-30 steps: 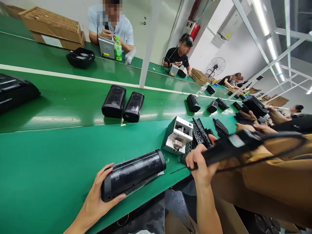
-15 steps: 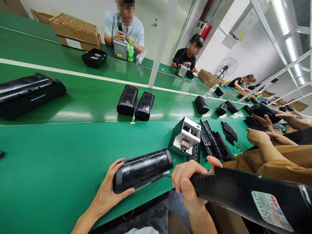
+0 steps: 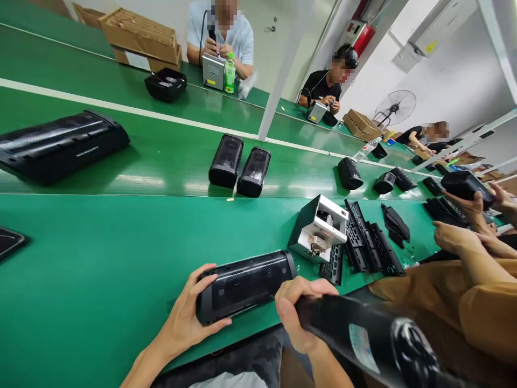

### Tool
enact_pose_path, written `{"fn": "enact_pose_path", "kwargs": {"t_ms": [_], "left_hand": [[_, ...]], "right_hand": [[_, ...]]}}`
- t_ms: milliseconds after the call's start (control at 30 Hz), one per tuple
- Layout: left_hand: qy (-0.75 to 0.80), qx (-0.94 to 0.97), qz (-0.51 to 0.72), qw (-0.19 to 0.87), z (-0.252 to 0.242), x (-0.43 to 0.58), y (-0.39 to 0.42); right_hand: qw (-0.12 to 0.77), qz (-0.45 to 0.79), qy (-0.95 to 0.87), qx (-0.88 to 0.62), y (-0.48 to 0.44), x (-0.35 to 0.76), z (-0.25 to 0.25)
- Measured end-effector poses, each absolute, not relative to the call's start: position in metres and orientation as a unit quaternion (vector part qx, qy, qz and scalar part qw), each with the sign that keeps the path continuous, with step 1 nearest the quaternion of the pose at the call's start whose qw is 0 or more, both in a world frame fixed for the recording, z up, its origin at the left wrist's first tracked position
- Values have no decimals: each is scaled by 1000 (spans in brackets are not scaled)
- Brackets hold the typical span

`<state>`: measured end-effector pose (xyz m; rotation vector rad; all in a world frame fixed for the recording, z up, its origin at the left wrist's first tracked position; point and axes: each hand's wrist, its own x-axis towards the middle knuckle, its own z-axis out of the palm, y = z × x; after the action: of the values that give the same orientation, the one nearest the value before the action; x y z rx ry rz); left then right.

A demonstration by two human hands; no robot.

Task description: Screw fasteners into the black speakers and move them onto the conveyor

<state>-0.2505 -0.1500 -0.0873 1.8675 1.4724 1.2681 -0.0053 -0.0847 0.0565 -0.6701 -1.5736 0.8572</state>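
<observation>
On the green worktop in front of me lies a long black speaker housing (image 3: 250, 283) with a perforated, glossy top. My left hand (image 3: 196, 304) grips its left end, thumb on the near side and fingers over the far side. Wrapped around a black electric screwdriver (image 3: 343, 323) is my right hand (image 3: 301, 310), close to the housing's right end. The screwdriver lies nearly level, its rear end towards the lower right; its tip is hidden behind my fingers. Just beyond stands a white and black screw feeder (image 3: 319, 229).
Several perforated black strips (image 3: 365, 242) lie right of the feeder. Two black housings (image 3: 226, 161) stand on the belt ahead, with a larger black unit (image 3: 68, 143) at left. A dark flat object (image 3: 10, 240) sits at the left edge. A co-worker's hands (image 3: 460, 237) are at right.
The screwdriver's rear has swung down and towards me, and my right hand is nearer the housing's right end. My view has shifted left; more of the dark object at the left edge shows.
</observation>
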Motion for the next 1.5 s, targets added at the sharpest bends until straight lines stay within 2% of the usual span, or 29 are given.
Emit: {"fn": "enact_pose_path", "kwargs": {"t_ms": [167, 367, 500, 633, 733, 900, 1033, 1267, 1500], "left_hand": [[527, 677, 456, 236, -87, -253, -153], [523, 667, 467, 252, -85, -251, -152], [540, 648, 474, 254, -90, -253, -151], [551, 645, 466, 251, -96, -256, -148], [559, 630, 475, 255, -95, -253, -147], [578, 589, 486, 288, -86, -243, -148], [575, 588, 495, 280, -84, -241, -147], [554, 647, 466, 241, -100, -254, -142], [541, 647, 473, 256, -87, -247, -145]], "right_hand": [[610, 350, -662, -259, -83, -15, 69], [602, 320, -679, -274, -83, -21, 61], [584, 338, -680, -286, -91, -10, 88], [661, 295, -645, -245, -84, 27, 141], [726, 216, -559, -337, -48, 53, 160], [711, 193, -555, -385, 27, 68, 140], [703, 164, -548, -422, 51, 68, 116], [660, 279, -540, -442, 14, 73, 93], [664, 368, -553, -344, -93, 29, 126]]}}
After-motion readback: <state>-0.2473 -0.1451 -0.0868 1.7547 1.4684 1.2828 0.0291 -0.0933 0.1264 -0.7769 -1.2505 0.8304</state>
